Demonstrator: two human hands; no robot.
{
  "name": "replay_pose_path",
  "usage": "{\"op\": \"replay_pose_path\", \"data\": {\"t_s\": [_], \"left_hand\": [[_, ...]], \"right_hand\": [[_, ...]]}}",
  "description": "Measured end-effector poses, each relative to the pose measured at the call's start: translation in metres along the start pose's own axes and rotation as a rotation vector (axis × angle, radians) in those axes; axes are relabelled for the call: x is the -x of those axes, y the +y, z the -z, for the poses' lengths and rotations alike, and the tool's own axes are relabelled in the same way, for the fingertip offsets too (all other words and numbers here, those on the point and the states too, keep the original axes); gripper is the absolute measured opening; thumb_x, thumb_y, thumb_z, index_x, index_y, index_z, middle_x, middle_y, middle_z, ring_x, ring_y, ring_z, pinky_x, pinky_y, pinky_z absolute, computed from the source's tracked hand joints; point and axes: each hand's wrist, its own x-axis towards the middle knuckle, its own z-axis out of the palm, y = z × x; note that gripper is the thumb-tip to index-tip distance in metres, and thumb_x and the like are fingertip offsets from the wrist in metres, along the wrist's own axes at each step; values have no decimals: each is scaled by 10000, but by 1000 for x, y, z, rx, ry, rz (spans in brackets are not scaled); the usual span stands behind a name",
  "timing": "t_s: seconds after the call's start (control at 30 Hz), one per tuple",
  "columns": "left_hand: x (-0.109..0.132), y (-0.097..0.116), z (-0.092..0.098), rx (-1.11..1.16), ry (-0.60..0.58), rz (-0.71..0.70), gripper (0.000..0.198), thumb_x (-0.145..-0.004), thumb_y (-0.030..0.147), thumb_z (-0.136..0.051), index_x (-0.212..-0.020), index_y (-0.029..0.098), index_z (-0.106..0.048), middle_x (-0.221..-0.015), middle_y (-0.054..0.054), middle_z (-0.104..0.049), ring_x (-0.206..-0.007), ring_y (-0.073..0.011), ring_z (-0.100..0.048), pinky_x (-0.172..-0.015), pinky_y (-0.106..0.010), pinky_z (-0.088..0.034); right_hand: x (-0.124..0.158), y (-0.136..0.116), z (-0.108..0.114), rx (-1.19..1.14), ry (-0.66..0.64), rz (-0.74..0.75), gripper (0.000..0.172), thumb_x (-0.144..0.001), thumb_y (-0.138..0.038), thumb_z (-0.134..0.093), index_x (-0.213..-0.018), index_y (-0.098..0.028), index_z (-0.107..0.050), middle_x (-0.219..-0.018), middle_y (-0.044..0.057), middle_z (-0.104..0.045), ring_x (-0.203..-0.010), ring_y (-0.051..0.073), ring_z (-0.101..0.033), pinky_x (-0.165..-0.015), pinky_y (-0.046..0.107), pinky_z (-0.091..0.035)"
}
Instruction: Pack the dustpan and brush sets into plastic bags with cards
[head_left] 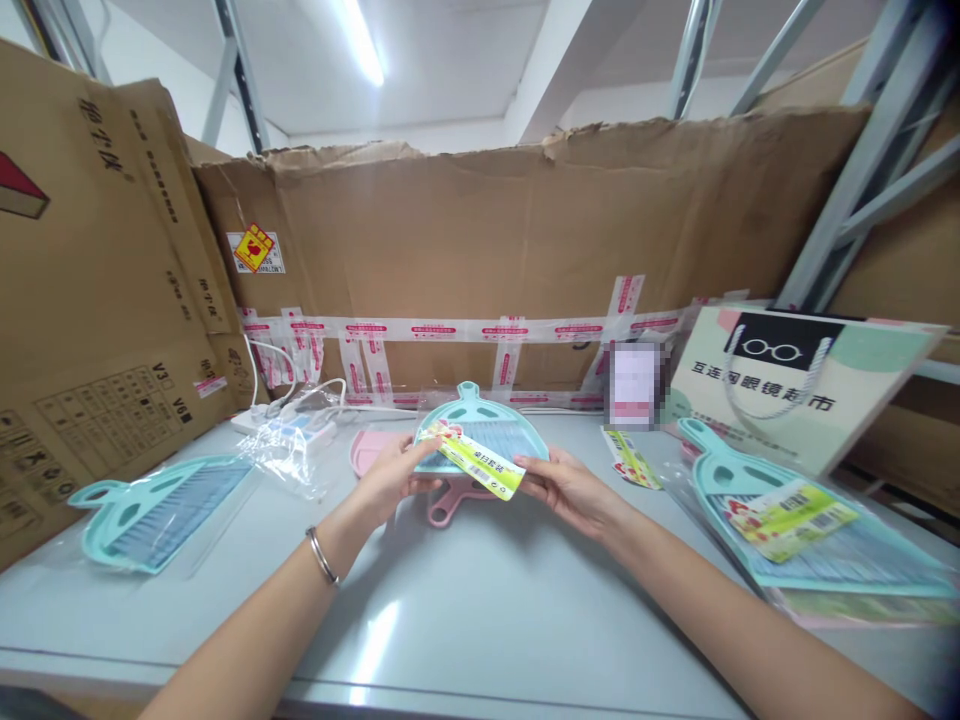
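In the middle of the head view, a turquoise dustpan (468, 405) with a blue-bristled brush inside it is held above the table. My left hand (390, 480) is closed on its left edge, and my right hand (574, 490) grips the right edge. Across its front lies a yellow-green printed label card (480, 462), with my right fingers on its right end and my left fingers at its left end. Beneath, a pink dustpan (367, 452) lies on the table, partly hidden, its handle pointing toward me.
At left lies a turquoise dustpan set (161, 510) in clear plastic. Stacked bagged sets (817, 530) with a label lie at right, near a paper bag (802, 380). A loose label card (631, 458) and a crumpled plastic bag (289, 450) rest on the table (450, 620). Cardboard (465, 240) walls the back.
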Motion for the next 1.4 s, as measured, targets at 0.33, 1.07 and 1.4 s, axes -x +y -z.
{"op": "replay_pose_path", "data": {"t_s": [0.33,1.07,1.4], "left_hand": [[0,-9,-6,-15,34,-129,398,-724,350,-681,-1047,151,-564,-1107,-110,-640,-942,-216,-634,-696,-262,-550],[6,-9,-6,-958,169,-907,617,-719,434,-658,-1255,204,-456,-1333,-133,-464,-1261,-285,-364,-1047,-449,-242],[11,-9,-14,-1028,-96,-983,190,-840,295,-512,-860,268,-700,-917,-61,-692,-903,-213,-584,-841,-366,-392]], "right_hand": [[6,2,-12,84,19,55,388,-650,-166,-727,-1008,-162,-580,-956,64,-708,-832,185,-673,-734,298,-564],[-1,7,-7,-108,213,81,247,-710,-95,-612,-947,-151,-573,-882,70,-710,-728,187,-682,-603,273,-575],[5,10,-17,-133,198,51,242,-689,-91,-628,-905,-169,-553,-793,24,-699,-678,145,-668,-601,247,-586]]}}
